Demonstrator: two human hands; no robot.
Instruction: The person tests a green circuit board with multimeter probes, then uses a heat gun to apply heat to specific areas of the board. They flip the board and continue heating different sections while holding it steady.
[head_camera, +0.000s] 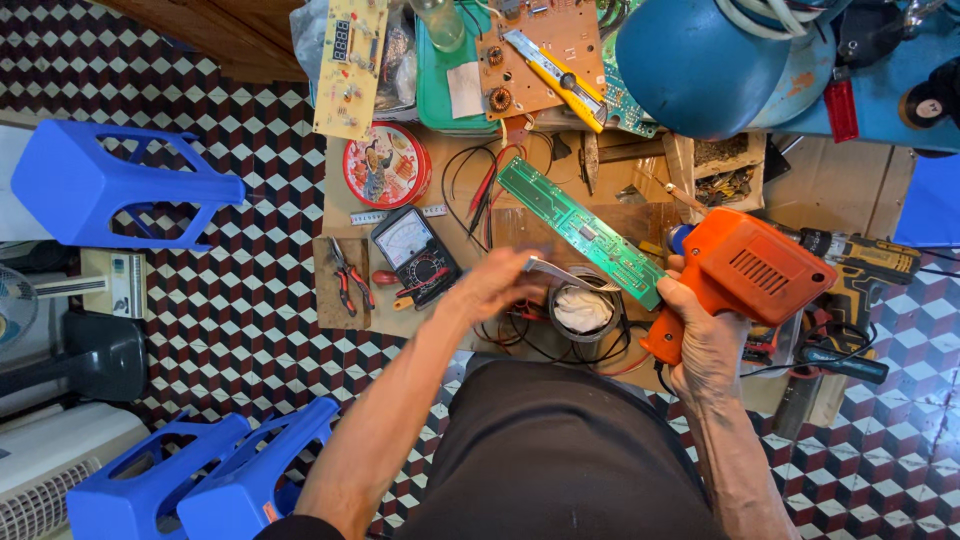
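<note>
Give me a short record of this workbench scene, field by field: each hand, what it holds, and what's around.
left hand: left hand pinches metal tweezers over a small tin holding white wadding
right hand: right hand grips an orange soldering gun
work piece: long green circuit board, lying slantwise between the hands
nearby: meter, red-handled pliers, round red tin lid, yellow knife
floor: blue plastic stools on checkered tiles

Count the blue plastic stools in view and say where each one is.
3. One blue stool lies tipped over at upper left on the tiled floor. Two more, stool and stool, sit side by side at lower left, beside the left arm. Others may be out of frame.
</note>
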